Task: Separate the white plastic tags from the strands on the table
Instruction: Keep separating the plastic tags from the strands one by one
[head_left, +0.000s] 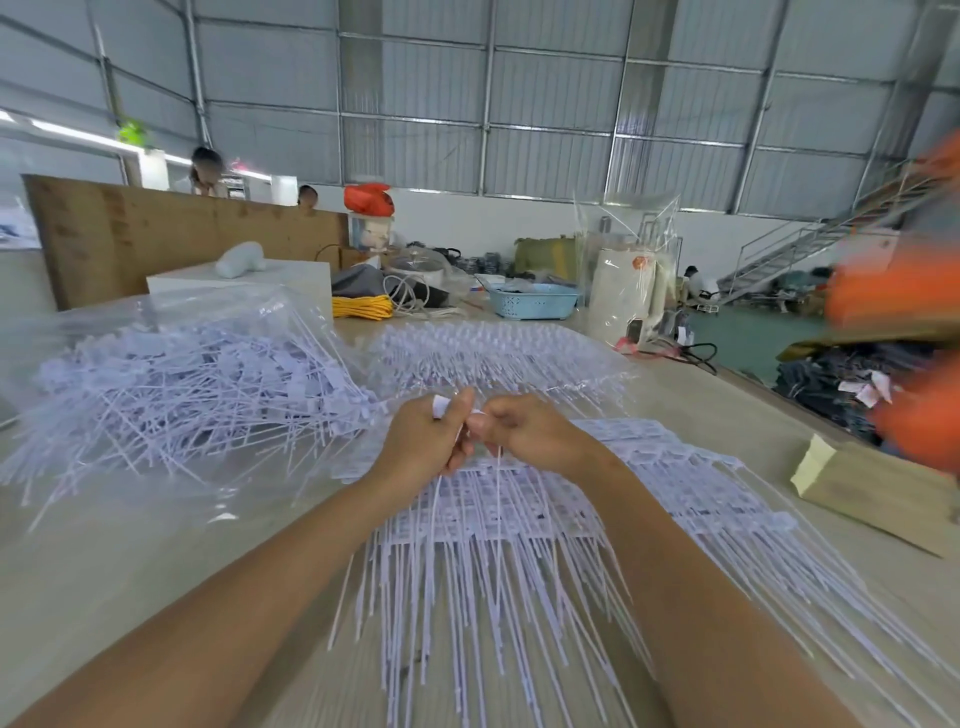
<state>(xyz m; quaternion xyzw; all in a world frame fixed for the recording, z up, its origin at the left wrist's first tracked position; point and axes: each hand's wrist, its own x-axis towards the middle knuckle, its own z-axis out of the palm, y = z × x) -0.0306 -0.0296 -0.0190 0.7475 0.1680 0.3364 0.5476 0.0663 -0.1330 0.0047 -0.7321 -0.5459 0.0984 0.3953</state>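
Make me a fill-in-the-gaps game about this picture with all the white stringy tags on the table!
1. The left hand and the right hand hold a white plastic tag between them, ____ the table.
2. The blue plastic basket sits at the ____ end of the pale wooden table.
3. The loose pile of white plastic tags on the left lies on clear ____.
4. The coil of rope by the basket is ____.

Missing words: above; far; plastic; yellow

White matt plastic tags (519, 499); glossy clear plastic bag (171, 374); smooth pale table (130, 561); rough wooden board (156, 234)
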